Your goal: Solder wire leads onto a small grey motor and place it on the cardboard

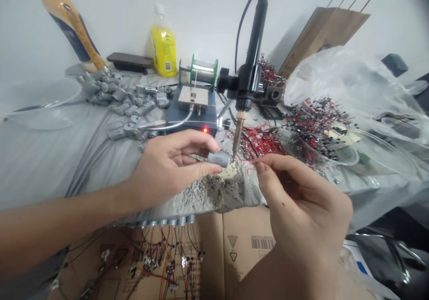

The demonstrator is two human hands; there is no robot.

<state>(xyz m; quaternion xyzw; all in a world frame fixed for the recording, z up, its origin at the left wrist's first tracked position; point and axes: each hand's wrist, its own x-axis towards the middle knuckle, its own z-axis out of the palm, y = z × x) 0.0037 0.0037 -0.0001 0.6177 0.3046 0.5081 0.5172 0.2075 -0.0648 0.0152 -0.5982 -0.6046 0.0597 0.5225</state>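
Between the thumb and fingers of my left hand [167, 168] is a small grey cylindrical motor [218, 158], its end turned toward the soldering iron [238, 134]. The iron hangs tip-down in a black stand, and its tip is close beside the motor; I cannot tell whether they touch. My right hand [298, 197] pinches a thin red wire [247, 160], whose free end reaches toward the iron tip. Behind the iron stands a solder feeder [196, 107] with a solder spool [204, 73] and a lit red light.
Grey motors [124, 99] lie piled at left. Red wires [264, 141] and black-tipped wires [315, 121] are heaped at right, near a plastic bag [355, 76]. A yellow bottle [163, 45] stands behind. Wired motors [172, 221] line the table edge above a cardboard box [248, 251].
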